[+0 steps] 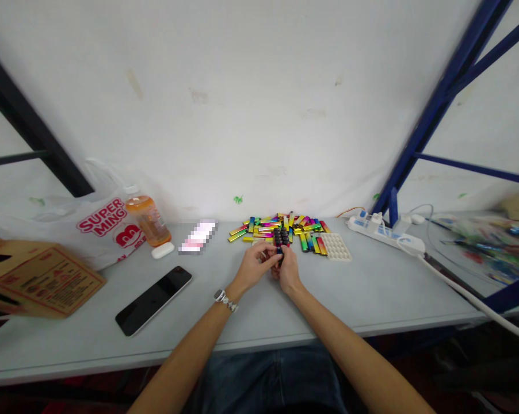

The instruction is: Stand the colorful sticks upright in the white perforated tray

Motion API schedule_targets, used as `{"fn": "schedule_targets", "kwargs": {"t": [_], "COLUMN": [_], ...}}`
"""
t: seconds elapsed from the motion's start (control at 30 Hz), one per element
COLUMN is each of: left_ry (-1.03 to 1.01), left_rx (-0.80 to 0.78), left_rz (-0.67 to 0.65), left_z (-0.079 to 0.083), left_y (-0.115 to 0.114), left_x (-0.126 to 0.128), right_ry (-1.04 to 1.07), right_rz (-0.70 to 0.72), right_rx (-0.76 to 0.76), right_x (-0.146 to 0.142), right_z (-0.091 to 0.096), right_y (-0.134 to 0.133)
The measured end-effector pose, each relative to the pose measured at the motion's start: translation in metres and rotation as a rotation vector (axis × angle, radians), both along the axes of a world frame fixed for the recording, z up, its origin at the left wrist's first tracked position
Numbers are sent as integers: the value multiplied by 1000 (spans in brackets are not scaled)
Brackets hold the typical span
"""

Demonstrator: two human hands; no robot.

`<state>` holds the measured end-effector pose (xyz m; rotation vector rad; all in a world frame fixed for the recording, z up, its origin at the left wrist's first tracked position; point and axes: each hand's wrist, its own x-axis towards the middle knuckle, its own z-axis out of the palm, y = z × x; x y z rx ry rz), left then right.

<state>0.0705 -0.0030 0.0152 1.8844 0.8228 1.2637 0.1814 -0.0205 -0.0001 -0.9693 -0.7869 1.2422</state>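
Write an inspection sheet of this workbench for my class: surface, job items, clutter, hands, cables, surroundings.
Surface: grey tabletop, against the wall.
Job items: a dark bumpy piece in hand; shiny multicoloured sticks scattered behind it; a pale dimpled tray to their right.
Clutter: dark-screened phone, white case, bottle, plastic bag, cardboard box.
Left hand: fingers at the dark piece; exact grip unclear.
Right hand: closed around the piece's near end.
Cables: white cable from the power strip, running right.
Surroundings: marked white wall, blue frame; blurred heap at right.
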Motion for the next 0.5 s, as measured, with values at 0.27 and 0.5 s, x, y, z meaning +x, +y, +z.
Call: {"fn": "schedule_targets", "kwargs": {"t": [0.27,0.5], "left_ry": [20,-8], "left_rx": [12,12], "left_rz": [6,33], "left_z": [0,3], "left_y": [-1,-1], "left_x": [0,-2], "right_ry": [31,124], "right_rz": [-7,104], "right_rx": [-23,53], "right_x": [-1,-2], "right_z": [-2,3], "right_y": [1,-3]}}
